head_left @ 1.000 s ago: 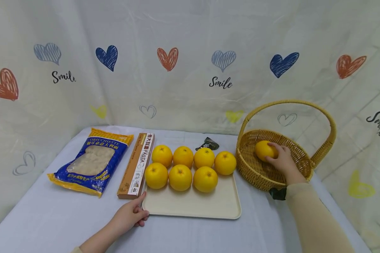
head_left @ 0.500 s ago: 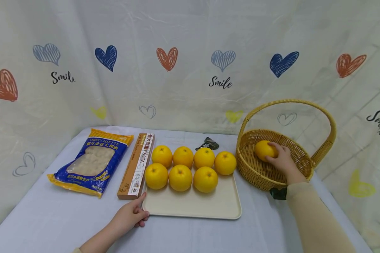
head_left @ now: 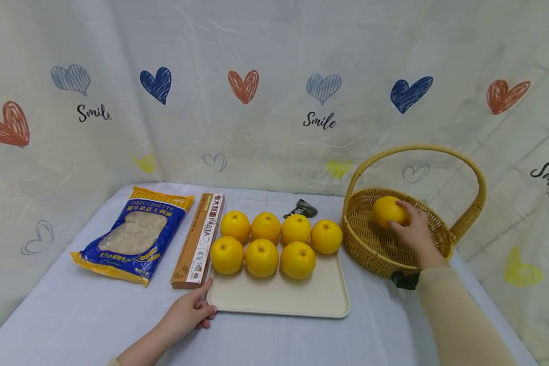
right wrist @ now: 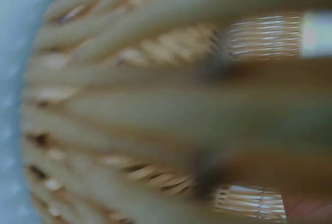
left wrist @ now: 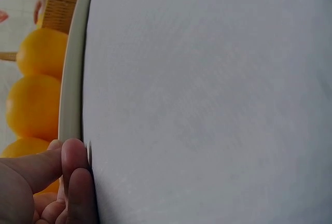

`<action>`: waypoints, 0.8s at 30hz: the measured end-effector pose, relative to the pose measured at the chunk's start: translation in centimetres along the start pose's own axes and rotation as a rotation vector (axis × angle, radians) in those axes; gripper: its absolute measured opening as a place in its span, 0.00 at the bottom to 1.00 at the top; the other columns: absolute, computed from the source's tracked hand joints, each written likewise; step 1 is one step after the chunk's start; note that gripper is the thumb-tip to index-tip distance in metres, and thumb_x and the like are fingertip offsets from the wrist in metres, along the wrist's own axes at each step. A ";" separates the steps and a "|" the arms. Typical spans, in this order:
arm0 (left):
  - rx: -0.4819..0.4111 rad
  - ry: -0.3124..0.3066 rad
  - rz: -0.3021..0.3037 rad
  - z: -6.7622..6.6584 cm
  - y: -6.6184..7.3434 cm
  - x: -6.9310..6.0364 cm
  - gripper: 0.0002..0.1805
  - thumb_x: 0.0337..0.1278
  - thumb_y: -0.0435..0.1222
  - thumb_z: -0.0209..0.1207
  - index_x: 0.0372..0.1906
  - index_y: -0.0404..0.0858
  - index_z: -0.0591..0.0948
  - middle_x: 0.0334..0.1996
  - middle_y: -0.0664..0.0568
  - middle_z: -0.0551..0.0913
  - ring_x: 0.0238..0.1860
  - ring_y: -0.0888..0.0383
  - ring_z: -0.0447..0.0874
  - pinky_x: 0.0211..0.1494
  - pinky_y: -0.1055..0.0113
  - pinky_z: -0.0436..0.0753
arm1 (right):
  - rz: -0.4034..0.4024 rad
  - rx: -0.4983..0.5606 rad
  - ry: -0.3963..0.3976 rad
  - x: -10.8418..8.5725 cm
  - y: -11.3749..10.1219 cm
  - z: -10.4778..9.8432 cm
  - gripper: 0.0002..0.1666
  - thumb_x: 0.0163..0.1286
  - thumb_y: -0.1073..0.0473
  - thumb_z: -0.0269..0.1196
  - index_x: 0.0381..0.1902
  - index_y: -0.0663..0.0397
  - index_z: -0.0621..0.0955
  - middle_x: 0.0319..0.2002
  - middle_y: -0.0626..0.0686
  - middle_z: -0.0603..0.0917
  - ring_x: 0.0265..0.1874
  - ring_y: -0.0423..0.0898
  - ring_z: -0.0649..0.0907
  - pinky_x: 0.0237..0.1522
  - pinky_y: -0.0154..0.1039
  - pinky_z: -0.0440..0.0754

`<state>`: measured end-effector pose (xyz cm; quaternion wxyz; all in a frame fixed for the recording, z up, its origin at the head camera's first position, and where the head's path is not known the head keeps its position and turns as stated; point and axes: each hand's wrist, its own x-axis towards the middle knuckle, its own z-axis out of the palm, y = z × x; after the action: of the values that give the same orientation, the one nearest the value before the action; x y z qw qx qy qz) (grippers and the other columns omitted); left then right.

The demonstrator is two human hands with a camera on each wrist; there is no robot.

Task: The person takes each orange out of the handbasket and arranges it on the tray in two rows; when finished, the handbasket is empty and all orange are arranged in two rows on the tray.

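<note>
My left hand (head_left: pixel 186 312) pinches the near left corner of a cream tray (head_left: pixel 279 297). In the left wrist view, thumb and fingers (left wrist: pixel 75 154) close on the tray's rim. Several oranges (head_left: pixel 262 257) sit in two rows on the tray. On the right, my right hand (head_left: pixel 417 231) grips another orange (head_left: pixel 388 211) inside a wicker basket (head_left: pixel 370 259) with an arched handle. Basket weave, close and blurred, fills most of the right wrist view, with a bit of the hand (right wrist: pixel 311 212) showing at the lower right corner.
A long pasta box (head_left: pixel 196 241) lies along the tray's left side. Farther left is a blue and yellow orecchiette bag (head_left: pixel 134 234). A small dark packet (head_left: pixel 305 207) lies behind the oranges. Something dark green (head_left: pixel 404 279) shows under the basket's near edge.
The orange in my right hand has risen slightly and shifted a little right within the basket. My left hand and the tray have stayed in place.
</note>
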<state>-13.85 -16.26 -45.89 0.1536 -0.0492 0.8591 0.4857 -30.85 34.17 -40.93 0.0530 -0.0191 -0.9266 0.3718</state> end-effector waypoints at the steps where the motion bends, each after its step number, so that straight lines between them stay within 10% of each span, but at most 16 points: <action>1: 0.001 -0.001 0.002 0.0 0.0 0.0 0.39 0.51 0.34 0.60 0.68 0.34 0.57 0.18 0.55 0.80 0.17 0.62 0.75 0.23 0.68 0.75 | -0.009 0.017 0.013 -0.2 -0.1 -0.1 0.40 0.67 0.45 0.52 0.70 0.53 0.51 0.65 0.72 0.42 0.57 0.74 0.58 0.53 0.69 0.59; 7: -0.005 -0.005 0.012 0.0 -0.1 -0.1 0.39 0.51 0.34 0.60 0.68 0.33 0.56 0.18 0.54 0.80 0.17 0.62 0.75 0.22 0.68 0.76 | -0.078 0.102 0.063 -1.6 -1.5 -1.0 0.41 0.67 0.47 0.52 0.70 0.56 0.50 0.64 0.72 0.45 0.56 0.73 0.62 0.45 0.47 0.75; 12: 0.004 0.000 0.011 -0.1 -0.1 0.0 0.39 0.51 0.35 0.60 0.68 0.34 0.57 0.18 0.55 0.80 0.17 0.62 0.75 0.23 0.68 0.76 | -0.096 0.213 0.073 -3.0 -2.6 -1.3 0.40 0.67 0.47 0.52 0.70 0.49 0.48 0.65 0.67 0.41 0.58 0.73 0.62 0.32 0.19 0.68; 19: 0.008 -0.008 0.011 -0.2 -0.1 0.0 0.39 0.52 0.35 0.60 0.68 0.33 0.57 0.18 0.55 0.80 0.17 0.62 0.75 0.23 0.68 0.76 | -0.210 0.386 0.153 -5.3 -4.6 0.2 0.33 0.65 0.61 0.56 0.64 0.39 0.57 0.62 0.56 0.57 0.47 0.34 0.70 0.39 0.16 0.72; 24: -0.001 -0.014 0.019 -0.1 -0.1 0.0 0.39 0.52 0.35 0.60 0.68 0.34 0.56 0.18 0.55 0.80 0.17 0.62 0.75 0.22 0.68 0.75 | -0.355 0.637 0.141 -6.6 -6.5 1.3 0.34 0.62 0.73 0.54 0.61 0.42 0.59 0.57 0.49 0.63 0.48 0.33 0.71 0.43 0.17 0.73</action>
<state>-13.89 -16.39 -45.94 0.1548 -0.0379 0.8581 0.4881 -24.44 28.08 -37.87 0.1835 0.1339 -0.7474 0.6243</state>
